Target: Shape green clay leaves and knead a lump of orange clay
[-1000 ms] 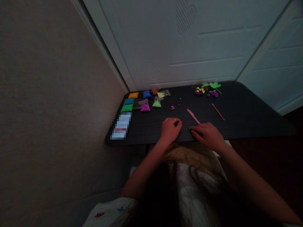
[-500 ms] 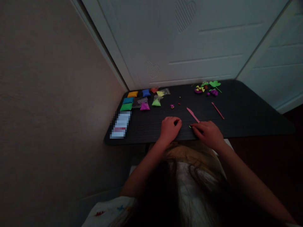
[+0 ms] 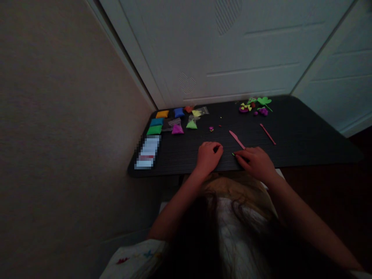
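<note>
My left hand [image 3: 208, 157] rests on the dark table near its front edge, fingers curled in with thumb and forefinger almost forming a ring; whether it holds something is hidden. Opposite it, my right hand [image 3: 255, 162] lies with the forefinger stretched out and the thumb apart. A tiny green piece of clay [image 3: 233, 154] is on the table at that fingertip, seemingly touching it. Just beyond the right knuckles lies a pink plastic knife [image 3: 236, 139]. Farther off are a small pink-and-yellow clay flower [image 3: 211, 128] and a little red bit [image 3: 220, 125].
Several bags of coloured clay [image 3: 177, 129] lie at the back left, above a blurred-out phone [image 3: 148, 152]. At the back right stand clay shapes, including a green leaf [image 3: 264, 101] and purple balls [image 3: 263, 111]. A pink stick tool [image 3: 267, 134] lies on the right.
My right forefinger has drawn back slightly, and the green piece of clay now shows ahead of its tip. My left hand keeps its place. The view has tilted a little.
</note>
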Tool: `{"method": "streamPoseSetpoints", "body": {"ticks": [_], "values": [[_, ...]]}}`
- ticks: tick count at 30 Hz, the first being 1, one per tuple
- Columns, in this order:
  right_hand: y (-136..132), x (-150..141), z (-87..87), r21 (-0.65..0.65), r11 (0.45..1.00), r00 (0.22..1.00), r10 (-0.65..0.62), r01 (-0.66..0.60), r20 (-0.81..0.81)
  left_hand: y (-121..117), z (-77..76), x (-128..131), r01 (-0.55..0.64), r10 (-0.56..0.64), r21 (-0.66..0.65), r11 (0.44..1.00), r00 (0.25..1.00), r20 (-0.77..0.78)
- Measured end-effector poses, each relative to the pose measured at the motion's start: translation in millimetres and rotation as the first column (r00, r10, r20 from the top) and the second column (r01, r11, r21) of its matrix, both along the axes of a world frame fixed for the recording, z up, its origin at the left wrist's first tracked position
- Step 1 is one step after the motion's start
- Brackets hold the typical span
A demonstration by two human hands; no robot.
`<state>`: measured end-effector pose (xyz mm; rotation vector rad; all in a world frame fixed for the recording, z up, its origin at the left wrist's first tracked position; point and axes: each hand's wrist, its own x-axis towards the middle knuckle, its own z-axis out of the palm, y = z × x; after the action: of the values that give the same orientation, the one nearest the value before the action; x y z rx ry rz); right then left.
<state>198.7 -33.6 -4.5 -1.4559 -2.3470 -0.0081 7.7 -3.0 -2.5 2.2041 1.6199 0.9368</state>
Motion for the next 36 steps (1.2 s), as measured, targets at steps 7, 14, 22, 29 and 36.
{"method": "streamPoseSetpoints", "body": {"ticks": [7, 14, 22, 29, 36], "values": [[-1.1, 1.5, 3.3, -0.002, 0.998, 0.997, 0.070, -0.070, -0.027, -0.1, 0.9, -0.2, 0.006, -0.006, 0.001, 1.000, 1.000, 0.009], [-1.7, 2.5, 4.2, -0.016, 0.985, 0.985, 0.172, -0.172, 0.007, -0.7, 2.2, 0.1, 0.005, -0.005, -0.022, 1.000, 1.000, 0.011], [-1.4, 0.9, 2.8, 0.017, 0.995, 0.994, 0.096, -0.097, 0.047, 0.3, 0.9, 0.1, 0.009, -0.009, -0.014, 1.000, 1.000, 0.002], [-0.7, 1.3, 1.9, 0.011, 0.996, 0.996, 0.086, -0.086, 0.022, -0.7, -0.3, -0.4, 0.007, -0.007, -0.011, 1.000, 1.000, 0.018], [-0.6, 0.3, 0.0, 0.026, 0.998, 0.998, 0.061, -0.060, -0.026, -0.4, 3.0, 0.5, 0.005, -0.005, -0.022, 1.000, 1.000, 0.018]]}}
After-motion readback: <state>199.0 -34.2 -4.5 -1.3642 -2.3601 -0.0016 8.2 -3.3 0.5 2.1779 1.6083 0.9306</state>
